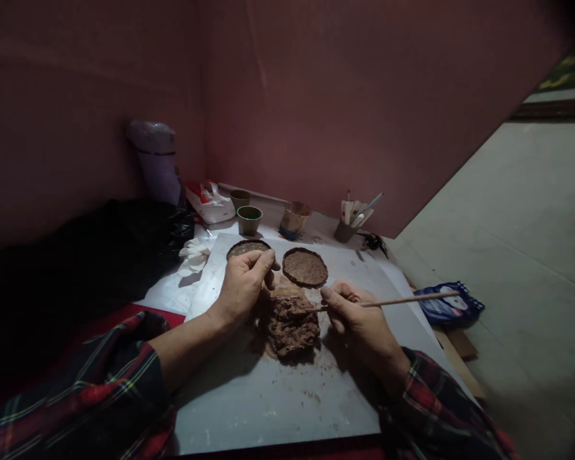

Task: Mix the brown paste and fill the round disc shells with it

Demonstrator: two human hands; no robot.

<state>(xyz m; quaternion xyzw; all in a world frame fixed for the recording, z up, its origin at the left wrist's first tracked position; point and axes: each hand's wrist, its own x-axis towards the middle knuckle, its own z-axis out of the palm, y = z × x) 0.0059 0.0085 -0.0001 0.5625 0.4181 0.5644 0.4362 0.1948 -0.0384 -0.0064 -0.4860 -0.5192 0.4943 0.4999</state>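
Note:
A rough, crumbly brown mass (292,326), clay-like in look, sits in the middle of a pale board (230,396). My right hand (364,322) grips a thin wooden stick (412,299), whose tip reaches the right side of the mass. At the upper left of the mass, my left hand (246,281) is closed with thumb and fingers pinched together; I cannot make out anything between them. Behind the hands lie two flat round brown discs with raised rims: the right disc (305,267) shows whole, and the left disc (247,246) is partly covered by my left hand.
Along the back stand a green-rimmed cup (250,220), a smeared clear cup (294,220) and a holder with pens (347,229). A crumpled white tissue (194,257) and a black plastic bag (100,249) are at left. A blue packet (453,305) lies right of the board.

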